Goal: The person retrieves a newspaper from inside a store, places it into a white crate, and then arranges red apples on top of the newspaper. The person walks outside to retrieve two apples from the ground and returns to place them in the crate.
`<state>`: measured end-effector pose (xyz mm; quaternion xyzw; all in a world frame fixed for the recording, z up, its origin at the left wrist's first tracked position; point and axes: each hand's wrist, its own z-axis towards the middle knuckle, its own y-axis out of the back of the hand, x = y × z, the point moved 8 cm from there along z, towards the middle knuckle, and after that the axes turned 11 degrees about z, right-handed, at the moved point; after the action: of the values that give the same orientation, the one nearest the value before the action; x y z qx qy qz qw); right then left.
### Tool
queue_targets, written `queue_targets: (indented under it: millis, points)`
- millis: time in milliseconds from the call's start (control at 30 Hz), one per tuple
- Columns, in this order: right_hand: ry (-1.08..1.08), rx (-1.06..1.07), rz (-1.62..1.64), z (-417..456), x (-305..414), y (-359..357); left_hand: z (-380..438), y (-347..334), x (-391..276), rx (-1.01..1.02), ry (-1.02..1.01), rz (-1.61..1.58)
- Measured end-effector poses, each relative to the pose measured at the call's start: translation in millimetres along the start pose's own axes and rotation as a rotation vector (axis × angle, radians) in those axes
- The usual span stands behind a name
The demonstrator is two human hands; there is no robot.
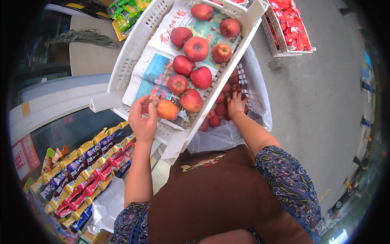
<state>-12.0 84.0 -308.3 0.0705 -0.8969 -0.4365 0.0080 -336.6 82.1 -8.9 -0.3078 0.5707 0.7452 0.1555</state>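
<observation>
A white plastic crate [189, 137] lined with newspaper [152, 48] holds several red apples [196, 48], spaced out in its upper and middle parts. My left hand [143, 114] is at its near left corner, fingers curled and apart, beside a yellow-red apple [167, 109]; nothing shows in its grasp. My right hand [237, 105] reaches down into a deeper white basket [259, 82] at the right, partly under the crate. Its fingers spread over the dark red apples [214, 120] there; whether it grips one is hidden. Thin translucent plastic [219, 134] lies at the basket's near side.
Rows of wrapped snacks [91, 170] stand at the lower left, beside a plastic bag [106, 204]. Green packets [125, 15] and a coil of cord [88, 38] lie at the upper left. Crates of red packets [289, 27] stand on the pavement at the upper right.
</observation>
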Motion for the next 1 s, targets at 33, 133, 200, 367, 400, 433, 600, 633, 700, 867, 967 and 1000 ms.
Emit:
queue_targets:
  millis: [33,133,200,367,400,433,600,633,700,867,967,1000]
  points:
    - [-0.016,-0.036,-0.014,0.8,0.0,-1.9,0.1,0.3,-0.1,-0.004,-0.008,0.002]
    - [-0.047,-0.074,-0.016,4.5,-1.0,-3.2,2.0,-0.2,-3.0,-0.001,-0.004,0.009]
    - [-0.023,-0.017,-0.007,7.5,-3.3,-1.6,1.5,0.8,-4.4,-0.007,-0.005,0.017]
    - [0.004,0.049,-0.011,0.6,-10.2,9.2,0.7,2.2,-1.7,-0.024,-0.009,0.008]
    - [-0.008,0.042,-0.024,-1.1,-10.8,9.1,0.6,2.2,-1.9,-0.023,-0.01,0.01]
    - [-0.019,0.035,-0.037,-2.1,-11.4,9.4,0.3,2.1,-2.0,-0.022,-0.01,0.013]
    - [0.16,0.025,-0.264,10.1,-9.3,-9.4,0.3,0.9,-1.4,-0.002,0.008,0.001]
    - [0.221,0.044,-0.309,11.3,-10.4,-12.4,0.2,0.7,-1.0,0.008,0.012,0.008]
    - [0.335,0.035,-0.24,10.6,-15.2,-12.8,0.4,1.2,-1.8,-0.014,-0.001,0.004]
    - [0.456,-0.008,-0.148,14.5,-20.2,-13.4,1.1,2.2,-0.9,-0.014,0.013,-0.009]
    - [0.411,-0.032,-0.055,10.2,-19.7,-1.1,3.4,0.6,-0.8,-0.001,0.03,-0.044]
    - [0.388,-0.035,-0.018,4.0,-20.1,7.8,3.7,-0.3,-1.2,0.002,0.033,-0.063]
